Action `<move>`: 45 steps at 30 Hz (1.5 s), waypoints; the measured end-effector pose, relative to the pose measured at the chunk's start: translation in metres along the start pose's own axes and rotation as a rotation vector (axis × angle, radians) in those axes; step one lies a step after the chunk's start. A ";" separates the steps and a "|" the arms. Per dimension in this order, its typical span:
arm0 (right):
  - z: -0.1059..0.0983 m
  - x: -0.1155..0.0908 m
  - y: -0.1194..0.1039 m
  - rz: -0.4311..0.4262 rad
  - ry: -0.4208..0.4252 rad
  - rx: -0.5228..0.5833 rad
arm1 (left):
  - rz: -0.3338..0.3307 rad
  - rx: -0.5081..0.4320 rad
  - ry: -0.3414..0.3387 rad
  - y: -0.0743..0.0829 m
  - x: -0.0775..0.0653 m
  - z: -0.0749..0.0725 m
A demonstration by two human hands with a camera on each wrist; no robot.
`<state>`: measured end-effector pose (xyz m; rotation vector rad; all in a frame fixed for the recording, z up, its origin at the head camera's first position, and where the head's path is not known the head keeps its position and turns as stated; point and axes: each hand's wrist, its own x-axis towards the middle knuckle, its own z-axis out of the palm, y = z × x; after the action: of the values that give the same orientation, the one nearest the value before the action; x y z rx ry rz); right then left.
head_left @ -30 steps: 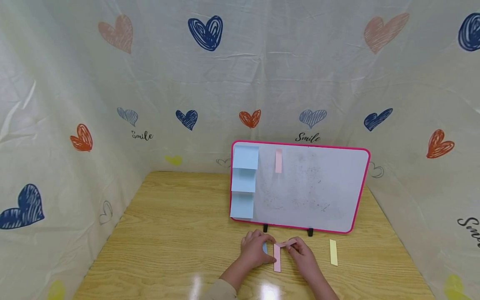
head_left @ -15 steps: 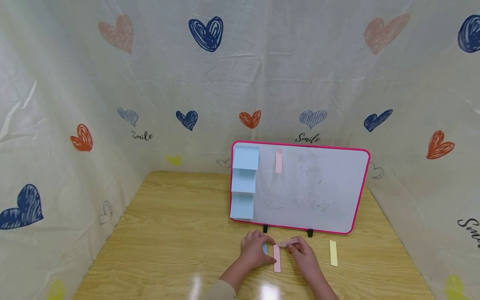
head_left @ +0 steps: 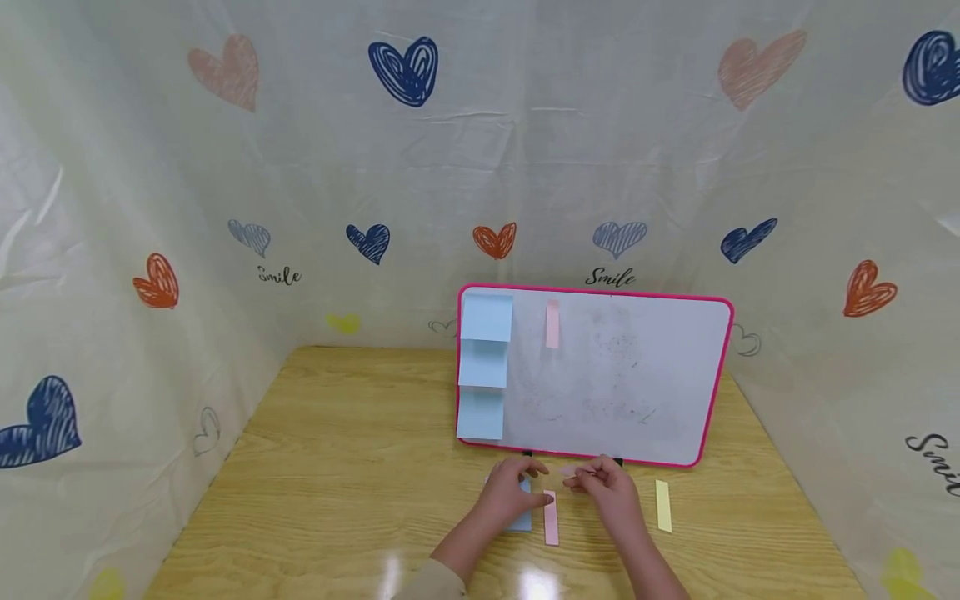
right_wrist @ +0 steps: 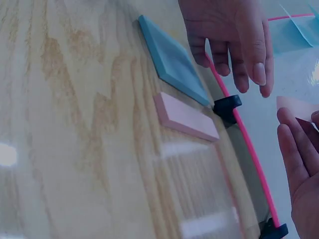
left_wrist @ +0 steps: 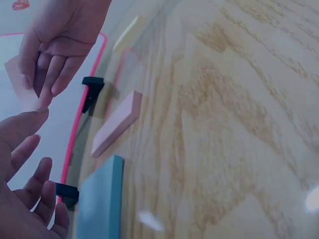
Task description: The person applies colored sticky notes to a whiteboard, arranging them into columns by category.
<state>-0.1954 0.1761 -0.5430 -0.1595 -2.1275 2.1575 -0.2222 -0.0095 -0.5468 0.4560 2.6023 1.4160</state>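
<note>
My right hand (head_left: 611, 486) pinches a thin pink sticky note strip (right_wrist: 296, 107), held clear of the table near the whiteboard's lower edge. My left hand (head_left: 510, 492) hovers over the pads with its fingers loosely bent and nothing between them. Below the hands, a narrow pink sticky note pad (head_left: 551, 521) lies on the table. Beside it is a blue sticky note pad (left_wrist: 102, 199), partly covered by my left hand in the head view. The whiteboard (head_left: 600, 375) has a pink frame and bears one pink strip (head_left: 552, 323) near its top.
Blue square notes (head_left: 483, 362) hang in a column down the board's left side. Black feet (right_wrist: 228, 108) support the board. A yellow strip-shaped pad (head_left: 663, 506) lies to the right. A heart-printed cloth (head_left: 420, 167) encloses the wooden table (head_left: 337, 458).
The pink strip has come away from its pad and risen toward the board in my right hand. My left hand has lifted off the pink pad, showing more of the blue one.
</note>
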 end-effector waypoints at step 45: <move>0.004 0.061 -0.064 -0.545 -0.330 -0.209 | -0.091 -0.412 0.093 0.073 0.042 -0.047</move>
<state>-0.2563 0.1824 -0.4787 0.7214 -2.2090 1.7309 -0.2604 0.0038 -0.4590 0.2166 2.2688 1.9136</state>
